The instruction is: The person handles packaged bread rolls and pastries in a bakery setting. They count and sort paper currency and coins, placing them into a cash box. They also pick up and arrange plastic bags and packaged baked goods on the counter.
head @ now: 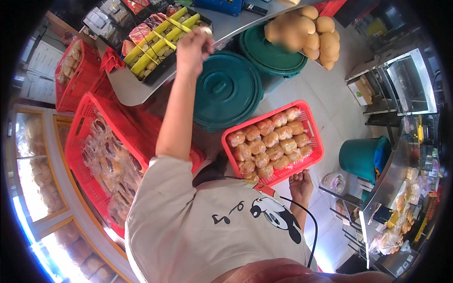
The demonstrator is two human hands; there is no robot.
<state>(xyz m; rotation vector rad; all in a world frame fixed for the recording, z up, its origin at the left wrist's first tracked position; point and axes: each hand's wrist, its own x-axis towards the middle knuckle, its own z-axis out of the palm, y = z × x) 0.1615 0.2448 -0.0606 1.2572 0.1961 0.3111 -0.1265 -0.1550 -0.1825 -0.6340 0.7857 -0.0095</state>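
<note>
My left hand (194,44) reaches over the right end of a black cash tray with yellow dividers (164,37). Its fingers are curled around a small pale object (206,31), perhaps a coin. Coins lie in several compartments of the tray, and folded banknotes (139,32) lie beside them. Low on the right, my right hand (301,184) grips the near rim of a red plastic basket (317,141). Rows of plastic-wrapped buns (270,139) fill this basket, which is tilted in front of my body. Its underside is hidden.
Two green lidded bins (228,88) stand below the metal counter (131,92). Red crates (79,141) with wrapped bread stand at the left, by a glass-fronted cabinet (42,159). Unwrapped buns (313,35) are at the upper right. A green bucket (357,159) and metal shelving are at the right.
</note>
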